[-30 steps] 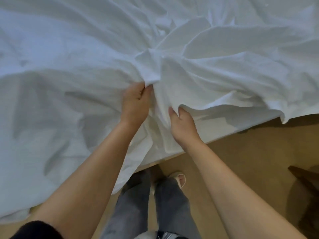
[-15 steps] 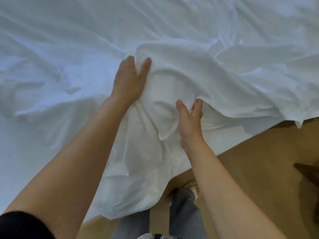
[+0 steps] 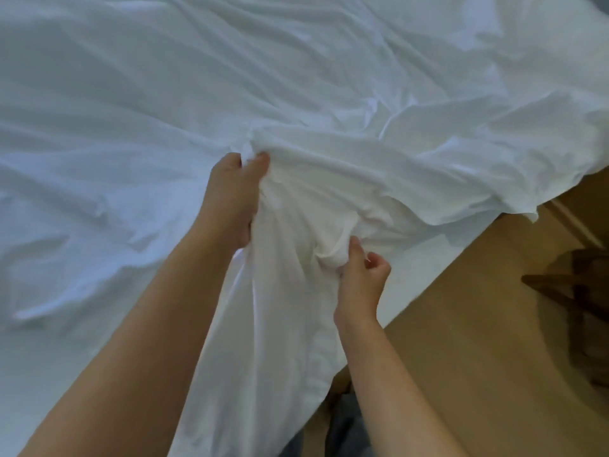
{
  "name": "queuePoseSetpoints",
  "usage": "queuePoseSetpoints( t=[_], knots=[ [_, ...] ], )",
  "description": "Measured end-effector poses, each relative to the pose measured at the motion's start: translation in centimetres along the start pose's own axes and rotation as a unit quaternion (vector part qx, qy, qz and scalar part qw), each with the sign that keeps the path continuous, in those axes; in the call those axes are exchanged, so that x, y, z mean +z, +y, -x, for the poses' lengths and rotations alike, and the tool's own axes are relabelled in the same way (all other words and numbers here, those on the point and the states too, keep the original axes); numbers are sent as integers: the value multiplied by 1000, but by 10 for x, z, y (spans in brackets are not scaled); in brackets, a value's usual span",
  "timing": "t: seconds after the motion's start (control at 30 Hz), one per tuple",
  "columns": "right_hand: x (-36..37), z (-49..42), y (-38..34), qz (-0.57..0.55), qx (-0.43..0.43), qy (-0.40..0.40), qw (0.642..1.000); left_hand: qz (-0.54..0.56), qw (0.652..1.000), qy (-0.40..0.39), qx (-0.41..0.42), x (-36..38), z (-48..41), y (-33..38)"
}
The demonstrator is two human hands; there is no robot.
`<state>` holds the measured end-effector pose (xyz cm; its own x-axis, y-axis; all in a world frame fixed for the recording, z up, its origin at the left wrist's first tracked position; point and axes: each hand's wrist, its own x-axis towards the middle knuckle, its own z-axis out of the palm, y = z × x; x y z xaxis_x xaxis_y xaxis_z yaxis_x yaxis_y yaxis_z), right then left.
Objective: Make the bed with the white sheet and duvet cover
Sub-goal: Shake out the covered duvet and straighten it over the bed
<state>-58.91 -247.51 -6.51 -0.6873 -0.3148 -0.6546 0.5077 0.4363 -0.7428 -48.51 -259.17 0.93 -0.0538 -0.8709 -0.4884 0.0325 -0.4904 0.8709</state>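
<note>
A light brown wooden floor (image 3: 478,324) takes the lower right part of the view. On the right side of the floor stands a dark brown piece of furniture (image 3: 566,291), too blurred to say what it is. At the near edge of the floor, grey-blue trouser legs (image 3: 342,423) show from above.

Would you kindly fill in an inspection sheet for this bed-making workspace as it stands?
Surface: wholly covered by wrinkled white bedding.
Job's things: sheet and duvet cover cannot be told apart; a bunched fold hangs over the near edge.
Clutter: nothing seen.
Grips: left hand grips the bunched fold; right hand touches the bedding lower down, hold unclear.
Cables: nothing seen.
Surroundings: tan floor; dark brown object at right, unidentifiable; jeans at the bottom edge.
</note>
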Motion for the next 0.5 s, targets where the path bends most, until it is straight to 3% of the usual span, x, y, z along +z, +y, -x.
queuePoseSetpoints(
  t=[0.07, 0.13, 0.2, 0.27, 0.37, 0.5],
  knots=[
    [12, 6, 3, -11, 50, -96, 994, 22, 1000, 7, 12, -3, -15, 8],
    [26, 9, 2, 4, 50, -146, 988, -140, 986, 55, 74, -9, -33, 0],
    [36, 11, 3, 45, 40, -139, 988, -375, 918, 68, 106, -15, -41, -18],
    [41, 11, 3, 76, 53, -122, 988, -491, 866, 42, 84, -19, -44, -32],
    [41, 7, -2, 39, 69, -109, 991, -538, 838, 37, 82, -16, -31, -30],
    [48, 1, -19, -27, 66, -77, 994, -523, 845, 53, 97, -15, 11, -28]
  ],
)
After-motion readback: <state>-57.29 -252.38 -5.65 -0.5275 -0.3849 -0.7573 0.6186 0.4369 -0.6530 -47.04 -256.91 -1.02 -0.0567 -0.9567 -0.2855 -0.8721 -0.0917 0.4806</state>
